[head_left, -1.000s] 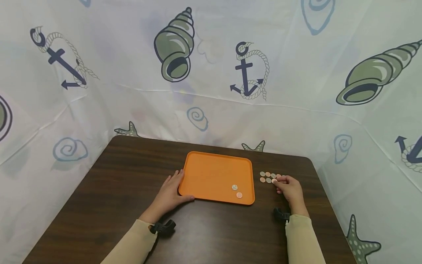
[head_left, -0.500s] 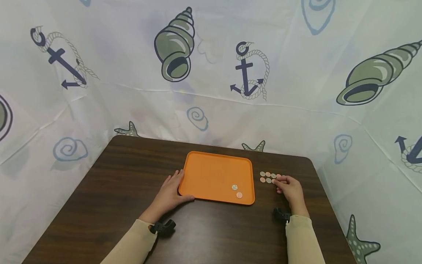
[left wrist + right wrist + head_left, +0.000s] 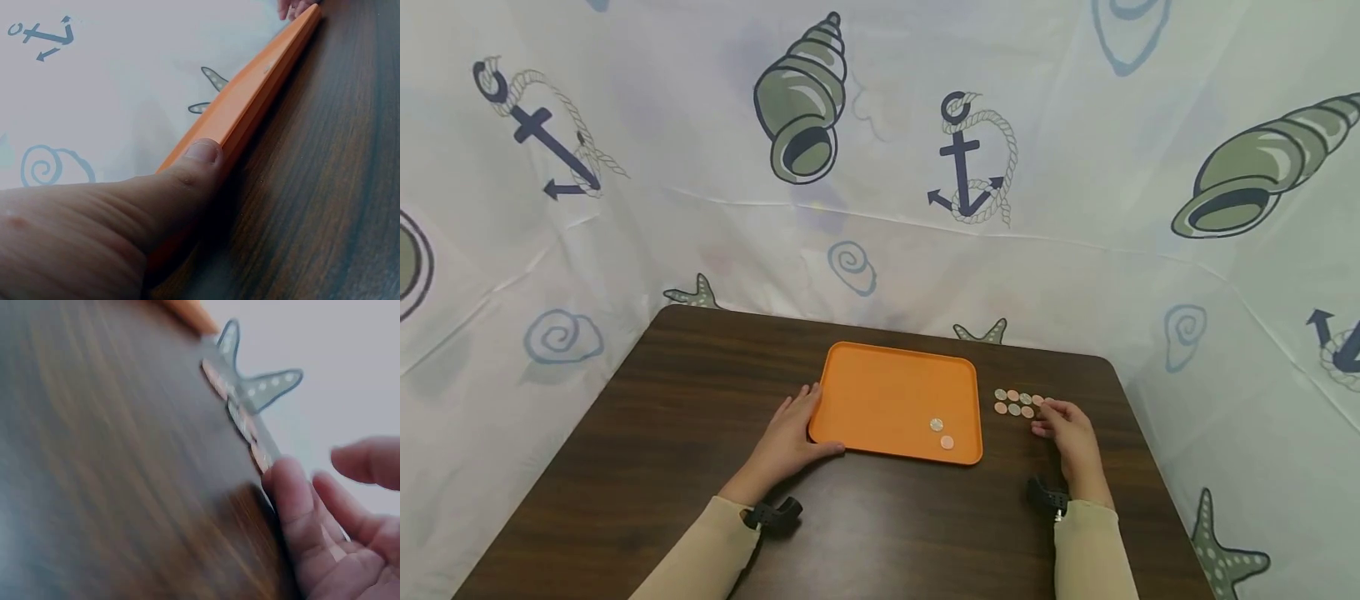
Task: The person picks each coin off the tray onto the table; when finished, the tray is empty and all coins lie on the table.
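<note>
My left hand (image 3: pixel 788 432) lies around the near left corner of an orange tray (image 3: pixel 880 387). Its thumb (image 3: pixel 201 153) rests on the front rim, and its fingers stretch along the left side. Two coins, one silver (image 3: pixel 936 425) and one copper (image 3: pixel 947 442), lie in the tray near its right end. To the right of the tray, several silver and copper coins (image 3: pixel 1014 409) sit flat on the table in two rows. At the right end of these rows is my right hand (image 3: pixel 1072 435), thumb and fingers apart, with nothing visible between them.
The dark wooden table (image 3: pixel 880 525) carries all of this. Behind it and at its sides hangs a white cloth (image 3: pixel 880 167) printed with shells and anchors. Each wrist wears a black camera strap (image 3: pixel 772 515).
My right hand has let go of the third coin in the near row and drawn slightly right, so that coin shows fully. The left hand and tray stay put.
</note>
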A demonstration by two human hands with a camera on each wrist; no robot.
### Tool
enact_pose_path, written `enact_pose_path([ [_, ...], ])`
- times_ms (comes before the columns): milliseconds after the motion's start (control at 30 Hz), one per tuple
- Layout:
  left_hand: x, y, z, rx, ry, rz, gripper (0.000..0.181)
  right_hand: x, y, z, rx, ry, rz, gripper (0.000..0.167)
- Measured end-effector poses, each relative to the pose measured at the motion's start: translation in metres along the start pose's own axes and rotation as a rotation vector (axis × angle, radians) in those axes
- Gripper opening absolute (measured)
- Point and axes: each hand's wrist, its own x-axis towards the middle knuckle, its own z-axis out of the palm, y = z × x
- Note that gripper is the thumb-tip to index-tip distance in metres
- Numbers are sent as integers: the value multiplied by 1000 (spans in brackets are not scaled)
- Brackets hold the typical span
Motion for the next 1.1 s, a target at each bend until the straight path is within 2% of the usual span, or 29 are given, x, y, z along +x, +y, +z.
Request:
enact_pose_path([
  [133, 2, 2, 0, 5, 3, 7, 126, -10, 1, 1, 259, 134, -23, 29],
  [200, 3, 3, 0, 12, 8, 9, 126, -15, -1, 2, 362, 178, -35, 22],
  [267, 4, 3, 0, 13, 8, 7, 126, -20, -6, 2, 420, 192, -14, 18],
  [333, 4, 4, 1, 14, 3, 6, 126, -24, -12, 4, 402, 175, 6, 19],
  [433, 4, 4, 1, 12, -4, 6, 126, -30, -25, 9, 297, 114, 20, 24],
  [600, 3, 3, 1, 10, -1, 1, 127, -37, -48, 29, 11, -87, -25, 41],
  [667, 3, 3, 1, 8, 2, 0, 127, -39, -55, 40, -82, -155, -65, 43],
  [767, 2, 3, 1, 5, 3, -2, 126, -42, -61, 55, -207, -239, -128, 39],
  [933, 0, 4, 0, 0, 4, -7, 124, -48, -68, 83, -455, -342, -280, 27],
  [1100, -2, 4, -1, 4, 5, -5, 123, -53, -72, 116, -718, -456, -367, 18],
])
